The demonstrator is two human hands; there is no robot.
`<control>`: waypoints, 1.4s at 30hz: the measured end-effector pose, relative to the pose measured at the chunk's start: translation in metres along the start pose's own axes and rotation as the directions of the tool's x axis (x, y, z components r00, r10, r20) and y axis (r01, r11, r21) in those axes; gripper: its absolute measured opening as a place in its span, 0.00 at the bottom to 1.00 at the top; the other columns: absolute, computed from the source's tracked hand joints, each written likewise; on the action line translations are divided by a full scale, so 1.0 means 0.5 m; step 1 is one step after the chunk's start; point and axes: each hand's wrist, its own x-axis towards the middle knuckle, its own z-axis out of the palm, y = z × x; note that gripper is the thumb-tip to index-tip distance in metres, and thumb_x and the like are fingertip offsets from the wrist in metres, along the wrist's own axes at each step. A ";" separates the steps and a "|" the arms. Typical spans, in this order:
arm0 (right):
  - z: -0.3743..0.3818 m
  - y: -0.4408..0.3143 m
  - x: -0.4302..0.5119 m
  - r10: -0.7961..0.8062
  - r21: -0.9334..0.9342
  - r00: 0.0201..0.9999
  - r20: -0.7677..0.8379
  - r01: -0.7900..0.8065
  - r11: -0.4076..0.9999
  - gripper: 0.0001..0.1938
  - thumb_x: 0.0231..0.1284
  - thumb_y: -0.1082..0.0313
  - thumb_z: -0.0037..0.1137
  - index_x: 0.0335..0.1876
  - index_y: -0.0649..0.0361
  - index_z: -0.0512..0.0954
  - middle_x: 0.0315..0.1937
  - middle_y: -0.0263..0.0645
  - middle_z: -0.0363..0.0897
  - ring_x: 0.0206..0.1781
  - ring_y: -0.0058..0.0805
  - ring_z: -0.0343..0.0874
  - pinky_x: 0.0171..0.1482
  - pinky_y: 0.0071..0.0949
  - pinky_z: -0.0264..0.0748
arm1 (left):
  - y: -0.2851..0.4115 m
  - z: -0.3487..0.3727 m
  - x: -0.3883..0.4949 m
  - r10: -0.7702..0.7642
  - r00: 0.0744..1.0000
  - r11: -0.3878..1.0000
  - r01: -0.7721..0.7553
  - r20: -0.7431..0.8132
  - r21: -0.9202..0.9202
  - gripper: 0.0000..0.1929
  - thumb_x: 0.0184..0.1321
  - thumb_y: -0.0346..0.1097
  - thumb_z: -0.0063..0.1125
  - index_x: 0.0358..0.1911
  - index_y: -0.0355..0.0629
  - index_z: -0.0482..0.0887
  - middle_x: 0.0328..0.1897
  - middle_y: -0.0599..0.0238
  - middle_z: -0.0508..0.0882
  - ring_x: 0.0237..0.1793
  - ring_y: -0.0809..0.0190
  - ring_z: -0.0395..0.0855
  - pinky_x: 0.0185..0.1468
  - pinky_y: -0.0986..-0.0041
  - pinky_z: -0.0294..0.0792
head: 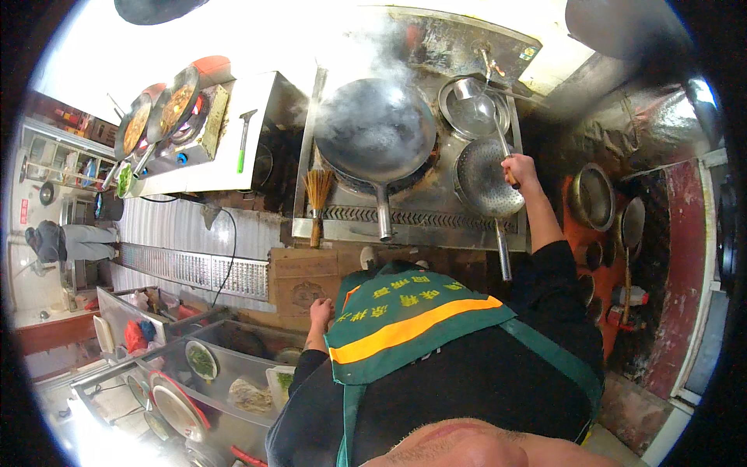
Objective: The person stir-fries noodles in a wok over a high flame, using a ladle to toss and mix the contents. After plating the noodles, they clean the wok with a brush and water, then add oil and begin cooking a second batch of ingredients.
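My right hand (519, 171) grips the wooden handle of a metal ladle (477, 112), whose bowl is over a metal basin (452, 111) at the back right of the stove. Just below the basin lies a perforated metal strainer (481, 181) with a long handle. Steam or smoke rises from a large wok (373, 157) on the burner to the left, its handle towards me. My left hand (321, 312) hangs low beside my green apron, fingers curled; whether it holds anything I cannot tell. A bamboo brush (317, 198) stands left of the wok.
Two pans (175, 111) of food sit at a lit gas stove on the left, near a green-handled scraper (244, 140). A faucet (487, 61) rises behind the basin. Pots (592, 197) stand at right. Another person (76, 242) is at far left. Steel counters (233, 408) hold plates behind me.
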 end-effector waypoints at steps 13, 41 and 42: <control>0.030 -0.013 0.014 -0.214 -0.224 0.974 -0.070 0.193 0.955 0.05 0.51 0.71 0.59 0.31 0.65 0.79 0.17 0.36 0.75 0.15 0.30 0.76 0.21 0.33 0.73 | 0.068 0.016 -0.064 0.119 0.992 0.919 -0.098 -0.031 0.381 0.14 0.65 0.39 0.62 0.47 0.35 0.86 0.30 0.63 0.86 0.26 0.65 0.82 0.29 0.71 0.73; -0.197 -0.093 -0.192 -0.252 -0.573 0.959 -0.128 0.136 0.809 0.23 0.56 0.68 0.60 0.60 0.63 0.80 0.29 0.46 0.83 0.26 0.31 0.81 0.34 0.35 0.78 | 0.020 -0.010 -0.019 0.146 0.989 0.885 -0.134 0.007 0.445 0.17 0.63 0.41 0.63 0.48 0.35 0.88 0.36 0.55 0.90 0.34 0.60 0.88 0.37 0.68 0.78; -0.181 -0.089 -0.168 -0.235 -0.520 0.959 -0.156 0.123 0.845 0.23 0.56 0.68 0.60 0.59 0.64 0.81 0.27 0.44 0.82 0.22 0.29 0.78 0.31 0.34 0.77 | 0.042 -0.008 -0.026 0.123 0.992 0.925 -0.126 0.032 0.360 0.17 0.64 0.40 0.62 0.50 0.35 0.87 0.35 0.57 0.89 0.32 0.61 0.87 0.35 0.69 0.77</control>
